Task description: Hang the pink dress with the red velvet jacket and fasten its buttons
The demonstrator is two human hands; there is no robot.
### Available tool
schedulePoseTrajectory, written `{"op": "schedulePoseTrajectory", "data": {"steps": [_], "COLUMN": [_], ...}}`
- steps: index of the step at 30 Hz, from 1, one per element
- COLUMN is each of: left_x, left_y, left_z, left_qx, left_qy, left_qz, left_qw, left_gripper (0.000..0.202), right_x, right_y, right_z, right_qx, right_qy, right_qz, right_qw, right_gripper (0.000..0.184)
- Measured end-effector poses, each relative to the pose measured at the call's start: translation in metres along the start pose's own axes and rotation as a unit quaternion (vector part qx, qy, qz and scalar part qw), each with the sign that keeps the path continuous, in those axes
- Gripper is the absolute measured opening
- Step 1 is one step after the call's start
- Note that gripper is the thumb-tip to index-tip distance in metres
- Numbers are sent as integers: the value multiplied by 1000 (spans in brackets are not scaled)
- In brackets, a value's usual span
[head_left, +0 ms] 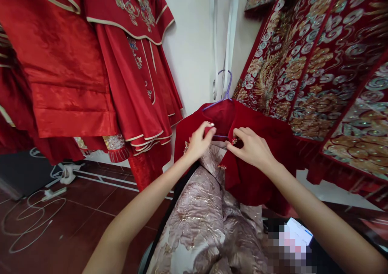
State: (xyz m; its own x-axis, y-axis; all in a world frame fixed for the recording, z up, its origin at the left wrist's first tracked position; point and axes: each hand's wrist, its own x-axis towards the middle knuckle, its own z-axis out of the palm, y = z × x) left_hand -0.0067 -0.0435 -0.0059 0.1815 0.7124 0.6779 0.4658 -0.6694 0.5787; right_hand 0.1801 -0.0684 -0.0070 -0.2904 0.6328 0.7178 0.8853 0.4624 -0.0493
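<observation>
A dark red velvet jacket [260, 161] hangs on a purple hanger [226, 92] in front of me. My left hand [199, 141] pinches the left front edge of the jacket near the collar. On the right front edge, my right hand [251, 148] pinches the cloth by a small gold button. Both hands are closed on the fabric, close together at the neckline. Under the jacket lies a pink brocade garment [206, 217] with a raised floral pattern.
Bright red embroidered robes [100, 60] hang at the left against a white wall [194, 43]. Heavily embroidered dark red garments [321, 60] hang at the right. White cables and a power strip [54, 193] lie on the brown tiled floor. A phone [298, 231] lies at the lower right.
</observation>
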Motion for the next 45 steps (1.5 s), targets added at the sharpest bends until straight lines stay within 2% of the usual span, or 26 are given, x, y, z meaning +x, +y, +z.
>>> {"op": "schedulePoseTrajectory", "data": {"steps": [3,5,9,11,13,18,21,23,26,32,39,45], "left_x": [-8,-11,-15,-17,-19,-18,-17,-17,-18,-15,-9,-3], "left_y": [21,29,28,22,16,0,-7,-8,-6,-5,5,18], "left_z": [20,27,27,27,28,33,31,27,23,17,6,7], "left_qx": [-50,-55,-11,15,16,-86,-114,-110,-86,-63,-37,117], "left_qy": [-93,-109,-66,-39,-21,-3,2,-10,-29,-69,-100,-82], "left_qz": [23,34,26,5,-18,-69,-59,-39,-22,-25,9,40], "left_qw": [994,992,997,999,999,994,992,993,996,995,994,989], "left_gripper": [15,15,12,14,18,18,25,26,24,23,18,17], "right_x": [-5,-9,-19,-22,-24,-20,-14,-12,-10,-9,-10,-10], "right_y": [1,5,18,24,28,22,13,10,9,4,-5,-4], "right_z": [-17,-28,-37,-32,-23,-5,-1,1,5,5,-4,1], "right_qx": [-13,0,125,218,299,445,504,516,499,328,301,235], "right_qy": [14,16,39,54,44,-28,-55,-54,-39,24,39,85], "right_qz": [-9,0,67,117,141,104,101,108,107,48,38,9], "right_qw": [1000,1000,989,967,943,889,856,848,859,943,952,968], "right_gripper": [21,21,18,21,24,28,33,34,29,21,24,26]}}
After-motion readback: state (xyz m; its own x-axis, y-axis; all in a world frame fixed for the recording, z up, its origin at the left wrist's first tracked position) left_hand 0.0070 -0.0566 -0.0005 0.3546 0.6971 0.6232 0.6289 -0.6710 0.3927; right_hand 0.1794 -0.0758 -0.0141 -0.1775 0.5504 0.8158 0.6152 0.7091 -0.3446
